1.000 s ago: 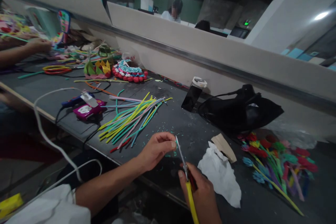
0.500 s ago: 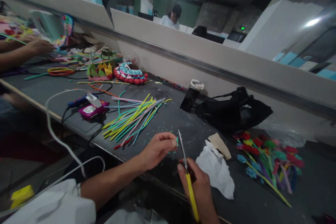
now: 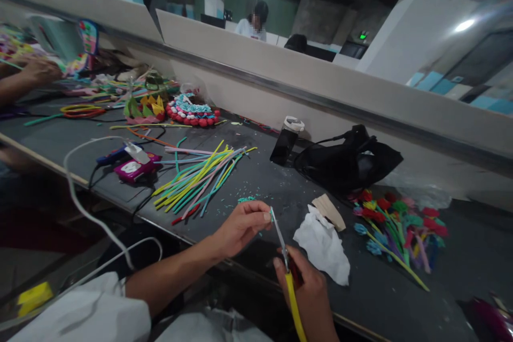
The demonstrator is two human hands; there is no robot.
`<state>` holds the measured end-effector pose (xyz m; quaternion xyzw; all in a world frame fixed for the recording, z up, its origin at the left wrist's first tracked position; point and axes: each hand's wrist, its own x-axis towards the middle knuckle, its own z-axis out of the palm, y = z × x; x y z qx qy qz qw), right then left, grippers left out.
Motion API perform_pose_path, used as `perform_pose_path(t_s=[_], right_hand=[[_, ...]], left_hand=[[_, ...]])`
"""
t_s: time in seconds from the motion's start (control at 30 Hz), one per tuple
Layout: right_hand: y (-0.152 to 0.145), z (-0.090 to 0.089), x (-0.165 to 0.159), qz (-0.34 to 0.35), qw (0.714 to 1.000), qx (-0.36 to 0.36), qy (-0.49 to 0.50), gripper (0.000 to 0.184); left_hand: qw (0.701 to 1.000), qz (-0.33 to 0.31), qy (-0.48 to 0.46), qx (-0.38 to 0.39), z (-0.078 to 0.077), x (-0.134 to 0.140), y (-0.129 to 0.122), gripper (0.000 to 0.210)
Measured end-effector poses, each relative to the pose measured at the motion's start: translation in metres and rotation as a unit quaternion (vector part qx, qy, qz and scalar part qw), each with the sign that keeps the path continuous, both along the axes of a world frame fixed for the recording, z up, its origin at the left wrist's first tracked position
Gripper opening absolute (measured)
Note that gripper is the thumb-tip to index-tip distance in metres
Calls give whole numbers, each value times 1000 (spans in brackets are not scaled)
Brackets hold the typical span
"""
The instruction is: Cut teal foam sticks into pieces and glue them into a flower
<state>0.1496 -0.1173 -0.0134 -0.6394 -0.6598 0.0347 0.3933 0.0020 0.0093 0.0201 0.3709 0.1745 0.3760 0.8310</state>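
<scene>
My left hand (image 3: 242,224) pinches a small green piece (image 3: 272,215) between thumb and fingertips, above the front edge of the table. Scissors with yellow handles (image 3: 292,291) are gripped in my right hand (image 3: 306,283), their blades pointing up and to the left. The blade tips touch or nearly touch the green piece. Tiny green clippings (image 3: 246,199) lie scattered on the dark tabletop just beyond my left hand. To the left of them lies a loose bundle of fuzzy craft stems (image 3: 200,179) in yellow, green, pink and blue.
Right of my hands lie a crumpled white tissue (image 3: 324,246), fuzzy-stem flowers (image 3: 401,224) and a black bag (image 3: 352,163). A phone (image 3: 284,145) leans near the partition (image 3: 256,69). A purple box (image 3: 136,167) with a white cable sits left. A co-worker's hand (image 3: 42,70) works at far left.
The scissors' blades have moved closer to the green piece, now meeting it at their tips. My left hand keeps its pinch. The whole view has shifted slightly.
</scene>
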Motion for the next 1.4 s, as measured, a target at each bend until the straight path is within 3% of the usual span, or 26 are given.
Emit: perform_pose_path(t_s=[0.27, 0.43, 0.8, 1.07, 1.17, 1.23, 1.27, 1.3, 1.37, 1.4], right_hand=[[-1, -4, -2, -8, 1000, 25, 10, 20], [0, -2, 1, 34, 998, -11, 43, 16], [-6, -2, 2, 29, 997, -22, 66, 16], [-6, -5, 3, 27, 995, -65, 64, 19], [-3, -6, 7, -6, 992, -109, 59, 25], [-1, -5, 13, -62, 986, -150, 28, 33], [1, -4, 17, -95, 980, -175, 7, 37], [2, -3, 21, -124, 971, -204, -14, 40], [5, -1, 28, -165, 949, -267, -41, 44], [5, -1, 31, -174, 938, -295, -48, 45]], left_hand=[[1000, -7, 7, 11, 1, 0, 0, 12], [1000, -18, -10, 4, 1, -2, 1, 12], [999, -23, 21, -7, -2, -1, -1, 15], [999, -33, 28, 8, -4, -1, -3, 14], [996, -7, 86, 33, -6, -3, 0, 16], [978, 42, 176, 107, -9, -8, 7, 17], [953, 74, 239, 170, -11, -11, 11, 17], [915, 105, 306, 240, -14, -15, 17, 17], [806, 156, 427, 379, -20, -21, 29, 14], [777, 166, 450, 409, -23, -24, 35, 11]])
